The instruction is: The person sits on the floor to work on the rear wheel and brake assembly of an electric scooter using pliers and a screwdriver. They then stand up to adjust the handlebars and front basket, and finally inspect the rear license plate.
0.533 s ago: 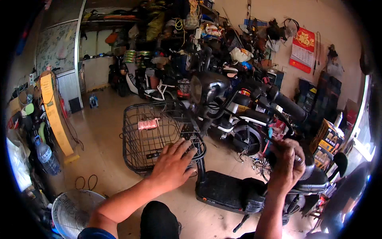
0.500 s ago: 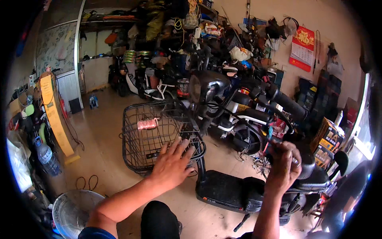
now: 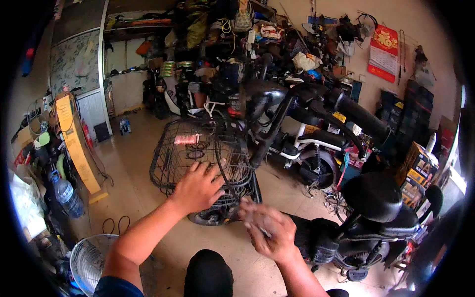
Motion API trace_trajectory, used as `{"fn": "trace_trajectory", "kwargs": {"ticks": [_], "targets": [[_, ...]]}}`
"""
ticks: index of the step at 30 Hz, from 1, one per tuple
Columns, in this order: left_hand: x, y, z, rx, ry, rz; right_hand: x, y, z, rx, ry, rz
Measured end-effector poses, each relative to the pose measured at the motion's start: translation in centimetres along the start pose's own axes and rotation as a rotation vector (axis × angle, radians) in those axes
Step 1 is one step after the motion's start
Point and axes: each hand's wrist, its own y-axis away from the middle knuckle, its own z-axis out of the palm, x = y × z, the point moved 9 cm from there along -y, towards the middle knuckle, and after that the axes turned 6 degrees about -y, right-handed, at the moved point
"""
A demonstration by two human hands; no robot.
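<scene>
A black wire basket (image 3: 163, 148) is mounted at the front of a black electric scooter (image 3: 316, 242). My left hand (image 3: 198, 188) is over its near rim, fingers apart and slightly bent; whether they touch the wire cannot be told. To the right of it my right hand (image 3: 269, 230) is closed with curled fingers, a little smeared by motion. What it holds, if anything, I cannot make out. A pink bundle (image 3: 187, 139) sits at the basket's far side. A thin black strand runs down across the basket towards my right hand.
The scooter's handlebar grip (image 3: 363, 116) and saddle (image 3: 373, 198) are to the right. A fan (image 3: 91, 262) stands at lower left, near a water bottle (image 3: 67, 195) and a tall yellow board (image 3: 76, 143). Other scooters (image 3: 316, 168) and piled goods fill the back.
My right hand has moved left and down, from beside the saddle to near the basket. My left hand stays at the basket, its fingers more bent. The handlebar and basket have turned.
</scene>
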Motion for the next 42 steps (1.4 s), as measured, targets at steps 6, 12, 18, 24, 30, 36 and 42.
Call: {"fn": "trace_trajectory", "kwargs": {"ticks": [6,12,18,24,30,36,42], "targets": [[-0.9,0.5,0.7,-0.033,0.038,-0.078,2.3,-8.4,0.8,0.161,0.199,-0.2],[2.6,1.0,1.5,-0.072,-0.023,-0.113,2.1,-18.0,-1.1,0.342,0.469,-0.311],[2.5,1.2,0.9,-0.046,-0.088,-0.058,5.1,-18.9,-4.8,0.418,0.579,-0.035],[2.6,1.0,0.7,0.018,-0.047,-0.064,12.3,-12.8,-6.0,0.715,-0.424,0.257],[2.2,1.5,0.7,0.057,-0.048,-0.043,13.4,-11.5,-6.4,0.754,-0.514,0.318],[1.4,1.3,0.7,0.059,-0.041,-0.027,11.9,-11.9,-7.5,0.783,-0.439,0.306],[1.7,1.5,1.3,-0.016,-0.132,-0.016,10.0,-13.8,-6.2,0.832,-0.427,0.274]]}}
